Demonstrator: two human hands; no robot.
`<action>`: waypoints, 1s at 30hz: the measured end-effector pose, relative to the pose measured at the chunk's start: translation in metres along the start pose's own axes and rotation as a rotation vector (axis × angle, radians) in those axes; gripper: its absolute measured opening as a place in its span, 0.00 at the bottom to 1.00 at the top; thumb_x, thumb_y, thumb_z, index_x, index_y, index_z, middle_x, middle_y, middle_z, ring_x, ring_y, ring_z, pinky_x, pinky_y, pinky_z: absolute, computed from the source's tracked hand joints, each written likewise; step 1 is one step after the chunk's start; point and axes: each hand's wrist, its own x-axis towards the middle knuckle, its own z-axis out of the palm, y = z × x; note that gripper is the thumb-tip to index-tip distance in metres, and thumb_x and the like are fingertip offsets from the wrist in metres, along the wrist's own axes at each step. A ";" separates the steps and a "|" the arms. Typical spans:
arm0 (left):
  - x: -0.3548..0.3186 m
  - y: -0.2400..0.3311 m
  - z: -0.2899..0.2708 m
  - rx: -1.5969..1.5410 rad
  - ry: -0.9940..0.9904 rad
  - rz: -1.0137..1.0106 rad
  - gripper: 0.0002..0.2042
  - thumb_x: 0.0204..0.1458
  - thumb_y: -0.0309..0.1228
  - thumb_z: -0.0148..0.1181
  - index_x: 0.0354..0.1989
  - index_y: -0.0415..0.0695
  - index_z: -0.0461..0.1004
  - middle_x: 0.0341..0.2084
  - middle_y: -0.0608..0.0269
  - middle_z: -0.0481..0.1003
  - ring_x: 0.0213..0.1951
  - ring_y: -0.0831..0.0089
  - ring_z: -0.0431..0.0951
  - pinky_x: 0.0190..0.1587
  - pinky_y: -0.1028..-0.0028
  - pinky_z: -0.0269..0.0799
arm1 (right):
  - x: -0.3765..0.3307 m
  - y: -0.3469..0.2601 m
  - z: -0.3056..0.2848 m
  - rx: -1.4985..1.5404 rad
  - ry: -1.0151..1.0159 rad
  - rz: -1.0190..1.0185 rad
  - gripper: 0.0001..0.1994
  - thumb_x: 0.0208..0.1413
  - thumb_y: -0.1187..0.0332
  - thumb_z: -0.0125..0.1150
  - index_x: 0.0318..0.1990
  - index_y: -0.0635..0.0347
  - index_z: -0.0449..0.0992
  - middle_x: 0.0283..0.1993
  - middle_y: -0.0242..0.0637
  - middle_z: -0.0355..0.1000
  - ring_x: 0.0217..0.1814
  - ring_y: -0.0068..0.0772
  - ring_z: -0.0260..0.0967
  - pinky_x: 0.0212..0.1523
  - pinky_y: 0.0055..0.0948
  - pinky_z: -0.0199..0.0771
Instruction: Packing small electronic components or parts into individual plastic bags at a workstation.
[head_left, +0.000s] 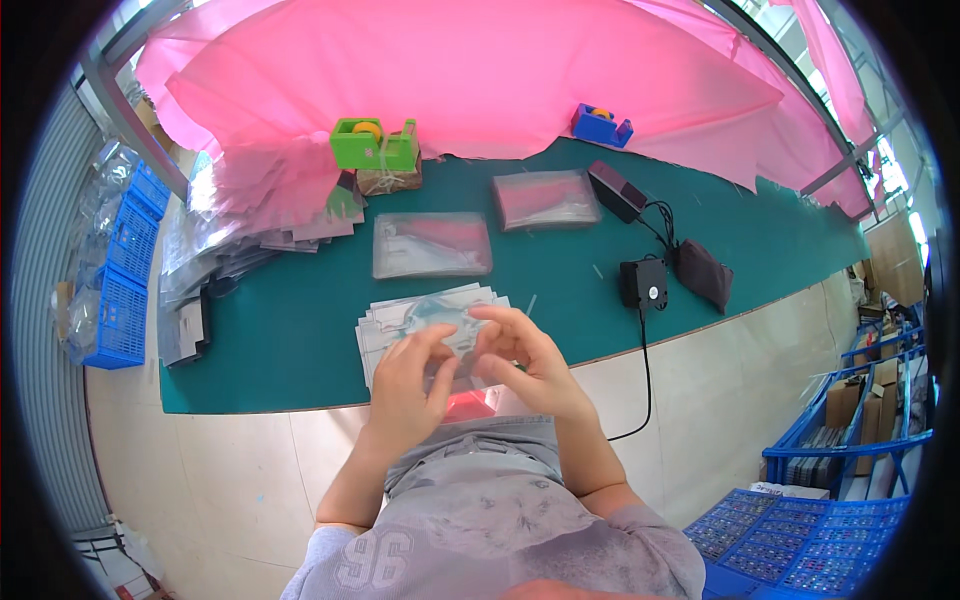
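My left hand (412, 378) and my right hand (530, 362) are close together over the table's near edge. Their fingers curl inward, pinching what looks like a thin clear plastic sheet (468, 402) with a pink sheen; its outline is hard to make out. Just beyond and partly under the hands lies a fanned pile of pale printed sheets (385, 345). Farther back are two neat stacks of clear plastic sleeves, one stack (432, 246) in the middle and another stack (546, 200) to its right.
On the green table (290, 370) stand a green tape dispenser (375, 148) and a blue tape dispenser (603, 126). Loose plastic packets (250, 215) heap at left. A black box (643, 284) with a cable and a dark pouch (704, 274) lie right. Blue crates (122, 310) flank the table.
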 end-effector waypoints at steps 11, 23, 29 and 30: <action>0.002 0.020 0.006 0.327 -0.079 0.114 0.27 0.49 0.32 0.65 0.59 0.41 0.68 0.30 0.57 0.72 0.29 0.60 0.75 0.31 0.65 0.71 | -0.006 0.015 0.001 0.109 0.084 -0.266 0.20 0.60 0.81 0.55 0.61 0.65 0.66 0.43 0.34 0.65 0.43 0.22 0.67 0.44 0.22 0.73; 0.004 0.014 0.013 0.211 0.001 0.165 0.16 0.48 0.27 0.64 0.45 0.40 0.72 0.26 0.58 0.70 0.27 0.64 0.71 0.30 0.67 0.66 | -0.006 0.007 -0.002 -0.022 0.083 -0.273 0.16 0.57 0.84 0.54 0.53 0.66 0.72 0.46 0.39 0.67 0.46 0.28 0.69 0.48 0.26 0.76; 0.001 0.008 0.011 0.254 -0.060 0.160 0.11 0.51 0.26 0.60 0.42 0.39 0.72 0.28 0.56 0.71 0.31 0.56 0.72 0.34 0.63 0.67 | -0.004 0.005 -0.003 -0.558 0.120 -0.405 0.14 0.55 0.83 0.57 0.49 0.65 0.74 0.46 0.41 0.66 0.44 0.30 0.69 0.43 0.27 0.74; 0.000 0.008 0.011 0.254 -0.062 0.159 0.11 0.51 0.26 0.60 0.42 0.39 0.72 0.28 0.56 0.71 0.31 0.56 0.72 0.34 0.63 0.67 | -0.005 0.006 -0.001 -0.557 0.122 -0.404 0.14 0.55 0.83 0.57 0.49 0.65 0.74 0.46 0.41 0.66 0.44 0.30 0.69 0.43 0.27 0.74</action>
